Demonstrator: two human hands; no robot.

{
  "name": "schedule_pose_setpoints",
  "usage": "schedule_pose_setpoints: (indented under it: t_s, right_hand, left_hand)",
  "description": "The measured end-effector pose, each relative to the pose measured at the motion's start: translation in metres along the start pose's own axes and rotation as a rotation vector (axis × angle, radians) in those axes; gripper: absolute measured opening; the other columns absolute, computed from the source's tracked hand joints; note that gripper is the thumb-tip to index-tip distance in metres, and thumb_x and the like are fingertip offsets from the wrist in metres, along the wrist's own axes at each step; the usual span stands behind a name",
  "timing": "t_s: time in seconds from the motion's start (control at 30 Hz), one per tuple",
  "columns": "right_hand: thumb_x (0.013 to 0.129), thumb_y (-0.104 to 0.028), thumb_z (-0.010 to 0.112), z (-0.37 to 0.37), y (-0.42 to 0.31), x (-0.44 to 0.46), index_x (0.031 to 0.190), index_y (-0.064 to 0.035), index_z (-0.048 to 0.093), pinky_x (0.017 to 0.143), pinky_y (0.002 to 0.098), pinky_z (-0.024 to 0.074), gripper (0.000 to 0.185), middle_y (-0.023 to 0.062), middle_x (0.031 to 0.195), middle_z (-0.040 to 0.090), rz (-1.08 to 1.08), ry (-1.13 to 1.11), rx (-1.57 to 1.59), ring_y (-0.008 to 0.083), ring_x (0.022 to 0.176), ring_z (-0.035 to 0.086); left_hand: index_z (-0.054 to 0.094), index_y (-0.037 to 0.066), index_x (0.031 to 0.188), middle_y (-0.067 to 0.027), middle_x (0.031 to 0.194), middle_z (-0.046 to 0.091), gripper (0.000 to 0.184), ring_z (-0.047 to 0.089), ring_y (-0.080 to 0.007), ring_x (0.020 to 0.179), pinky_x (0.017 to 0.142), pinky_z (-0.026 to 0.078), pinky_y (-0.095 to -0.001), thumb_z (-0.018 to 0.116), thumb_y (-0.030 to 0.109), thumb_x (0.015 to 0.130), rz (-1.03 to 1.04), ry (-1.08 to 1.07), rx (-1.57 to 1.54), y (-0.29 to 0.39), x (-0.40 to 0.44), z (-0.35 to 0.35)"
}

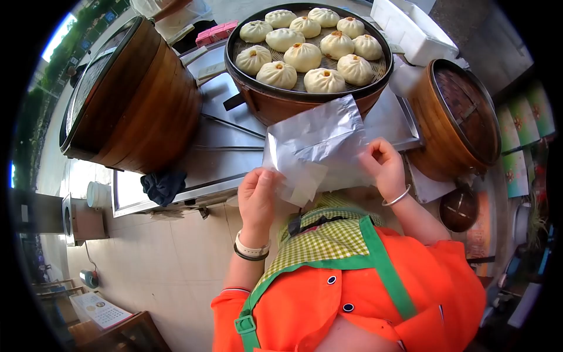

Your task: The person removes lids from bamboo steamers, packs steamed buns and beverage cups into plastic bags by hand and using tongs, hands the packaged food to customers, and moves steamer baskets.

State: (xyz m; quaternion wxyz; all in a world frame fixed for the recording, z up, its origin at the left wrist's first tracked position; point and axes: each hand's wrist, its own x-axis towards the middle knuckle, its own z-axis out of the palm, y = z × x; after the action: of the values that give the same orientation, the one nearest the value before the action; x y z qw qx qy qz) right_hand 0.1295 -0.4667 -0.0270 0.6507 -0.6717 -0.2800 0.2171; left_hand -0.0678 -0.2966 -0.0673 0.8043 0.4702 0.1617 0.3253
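A thin translucent plastic bag (319, 138) is spread between my two hands, its crinkled surface catching the light. My left hand (258, 190) pinches its lower left side between thumb and fingers. On the opposite side, my right hand (384, 167) grips the bag's edge with curled fingers, slightly blurred. Just beyond the bag stands a round steamer (258, 108) with several pleated steamed buns (303, 57) on its woven mat. The bag's upper corner overlaps the steamer's front wall in view. Long thin metal tongs (234, 125) lie on the metal counter (220, 167), left of the bag.
A tall wooden steamer (138, 100) leans into view at left, and a lidded one (451, 120) stands at right. A dark cloth (163, 188) hangs over the counter's front edge. Behind are a white foam box (413, 29) and a pink package (216, 34).
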Motion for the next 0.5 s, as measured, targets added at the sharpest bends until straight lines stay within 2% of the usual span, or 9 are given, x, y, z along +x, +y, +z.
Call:
schedule_pose_setpoints:
  t_s: [0.03,0.1,0.13,0.2,0.23,0.3,0.37,0.47,0.5]
  right_hand:
    - [0.076,-0.007,0.064,0.006,-0.016,-0.005,0.078,-0.0023,0.050,0.055,0.0237,0.0395,0.016,0.0026,0.075,0.050,0.020,-0.014,0.006,0.0091,0.062,0.045]
    - [0.077,-0.003,0.061,0.011,-0.043,-0.005,0.082,-0.0025,0.051,0.056,0.0245,0.0399,0.011,0.0066,0.084,0.049,-0.771,0.169,-0.270,0.0140,0.068,0.045]
    - [0.077,-0.003,0.061,0.008,-0.051,-0.004,0.082,-0.0025,0.051,0.056,0.0245,0.0399,0.011,0.0066,0.084,0.049,-0.771,0.177,-0.266,0.0140,0.068,0.045]
    - [0.078,-0.003,0.059,0.000,-0.062,-0.007,0.086,-0.0023,0.053,0.056,0.0256,0.0403,0.009,0.0087,0.088,0.047,-1.225,0.322,-0.257,0.0169,0.071,0.044]
    - [0.077,-0.006,0.060,-0.002,-0.065,-0.009,0.090,-0.0028,0.054,0.057,0.0261,0.0411,0.014,0.0073,0.085,0.048,-1.321,0.280,-0.228,0.0175,0.072,0.047]
    - [0.077,-0.012,0.062,-0.002,-0.088,-0.018,0.092,-0.0036,0.054,0.059,0.0291,0.0435,0.019,0.0084,0.084,0.052,-0.949,-0.252,-0.508,0.0198,0.077,0.052]
    - [0.075,-0.015,0.065,0.024,-0.065,-0.007,0.092,-0.0039,0.056,0.064,0.0315,0.0455,0.022,0.0096,0.084,0.055,-0.548,-0.414,-0.603,0.0220,0.079,0.056]
    - [0.074,-0.019,0.067,0.035,-0.030,0.003,0.092,-0.0027,0.057,0.067,0.0326,0.0463,0.026,0.0111,0.085,0.057,-0.332,-0.339,-0.609,0.0237,0.077,0.056]
    - [0.075,-0.016,0.067,0.037,-0.022,0.004,0.091,-0.0015,0.057,0.063,0.0294,0.0454,0.023,0.0083,0.083,0.056,-0.251,-0.314,-0.513,0.0178,0.071,0.054]
  left_hand:
    - [0.060,-0.001,0.087,-0.0030,0.080,0.061,0.021,0.054,-0.0104,0.076,0.073,0.043,-0.0232,0.052,0.018,0.090,0.005,0.142,0.148,0.004,0.005,0.019]
    - [0.060,-0.002,0.088,-0.0028,0.080,0.061,0.021,0.053,-0.0095,0.075,0.071,0.042,-0.0226,0.051,0.017,0.090,0.020,0.200,0.163,-0.002,0.013,0.038]
    - [0.060,-0.002,0.088,-0.0028,0.080,0.061,0.021,0.053,-0.0095,0.075,0.071,0.042,-0.0226,0.051,0.017,0.090,0.021,0.194,0.170,-0.005,0.016,0.043]
    - [0.060,-0.003,0.088,-0.0024,0.080,0.061,0.024,0.053,-0.0089,0.075,0.071,0.042,-0.0226,0.049,0.017,0.091,0.077,0.184,0.384,-0.013,0.017,0.050]
    - [0.060,-0.003,0.088,-0.0024,0.080,0.061,0.024,0.053,-0.0089,0.075,0.071,0.042,-0.0226,0.049,0.017,0.091,0.073,0.183,0.380,-0.015,0.019,0.054]
    - [0.060,-0.004,0.089,-0.0017,0.079,0.060,0.026,0.051,-0.0082,0.074,0.070,0.042,-0.0226,0.048,0.018,0.092,0.038,0.150,0.426,-0.019,0.022,0.064]
    - [0.060,-0.005,0.089,-0.0019,0.078,0.060,0.026,0.051,-0.0081,0.073,0.069,0.043,-0.0225,0.048,0.018,0.092,0.012,0.112,0.384,-0.023,0.024,0.071]
    - [0.060,-0.005,0.089,-0.0025,0.078,0.060,0.026,0.052,-0.0080,0.072,0.067,0.043,-0.0223,0.047,0.018,0.092,-0.041,0.079,0.333,-0.027,0.024,0.073]
    - [0.060,-0.004,0.089,-0.0030,0.078,0.061,0.026,0.052,-0.0079,0.072,0.066,0.043,-0.0223,0.047,0.018,0.092,-0.081,0.078,0.323,-0.029,0.024,0.073]
